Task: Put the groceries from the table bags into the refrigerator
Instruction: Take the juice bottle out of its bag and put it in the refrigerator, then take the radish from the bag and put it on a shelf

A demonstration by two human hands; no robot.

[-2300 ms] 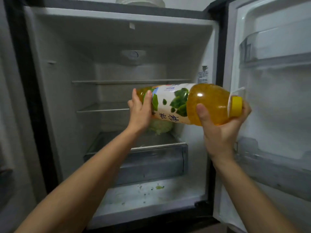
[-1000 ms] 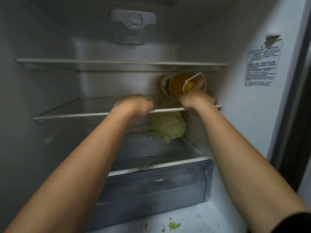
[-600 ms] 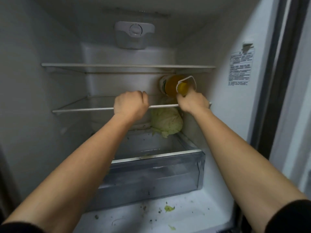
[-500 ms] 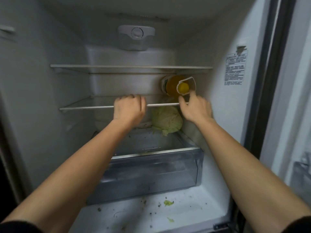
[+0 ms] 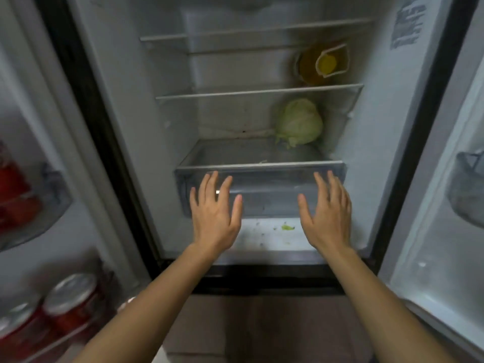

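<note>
**Fig.** Open refrigerator (image 5: 131, 100), head view.

- **Bottle** (image 5: 310, 72): clear plastic w/ amber liquid. It lay on its side at the R end of the middle glass shelf (image 5: 235, 92), close to the R wall. Its long axis ran front-to-back. The yellow cap (image 5: 326, 63), ringed by a white loop handle, pointed out toward the camera. The label was hidden at this angle.
- **Cabbage** (image 5: 300, 123): pale green, rounded and leafy. It sat at the R rear corner of the drawer cover (image 5: 235, 153), directly below the bottle.
- **Drawer** (image 5: 264, 189): translucent plastic, box-shaped, smudged front.
- **L hand** (image 5: 214, 218) & **R hand** (image 5: 328, 218): backs up, fingers (image 5: 212, 184) straight & spread, holding nothing. Both were in front of the drawer face, L & R of centre. Contact w/ the drawer could not be told.
- **Sticker** (image 5: 408, 22): on the R inner wall, print too blurred to read.
- **Cans** (image 5: 73, 294): red w/ silver tops, upright in the L door bin, brand illegible.
- **Leaf scrap** (image 5: 287, 227): green, on the white floor below the drawer.
</note>
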